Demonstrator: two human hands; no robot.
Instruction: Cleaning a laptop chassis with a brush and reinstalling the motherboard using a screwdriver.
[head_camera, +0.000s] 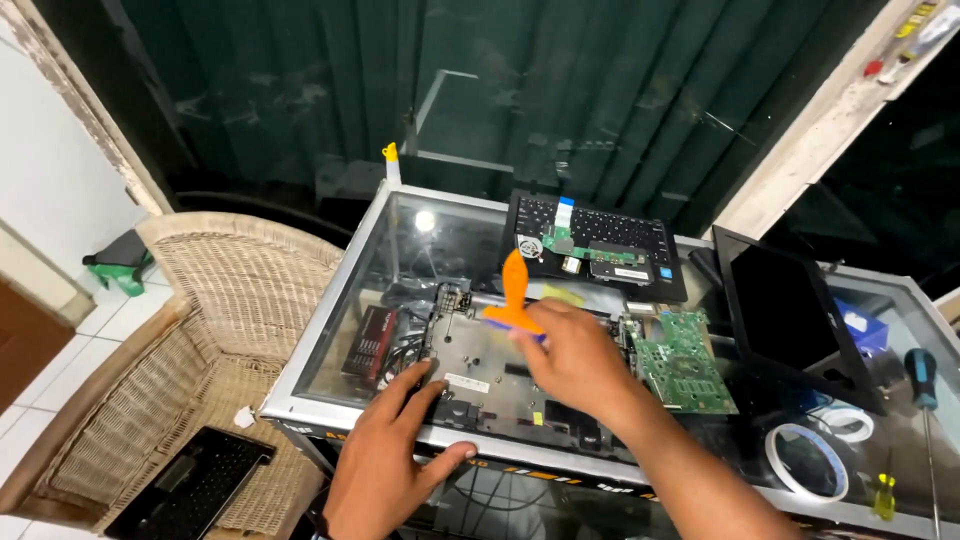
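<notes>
A grey metal laptop chassis plate (480, 365) lies on the glass table (330, 310). My left hand (385, 465) rests on the plate's near left corner, fingers spread and pressing on it. My right hand (570, 355) hovers over the plate's middle and grips an orange plastic pry tool (515, 290), whose blade points up and away. A green circuit board (682, 362) sits just right of the plate.
A black laptop keyboard deck (600, 245) lies at the back. A black screen panel (795, 320) stands at the right. Tape rolls (808, 460) and screwdrivers (922, 385) lie at the far right. A wicker chair (210, 350) with a black keyboard (195, 485) stands at the left.
</notes>
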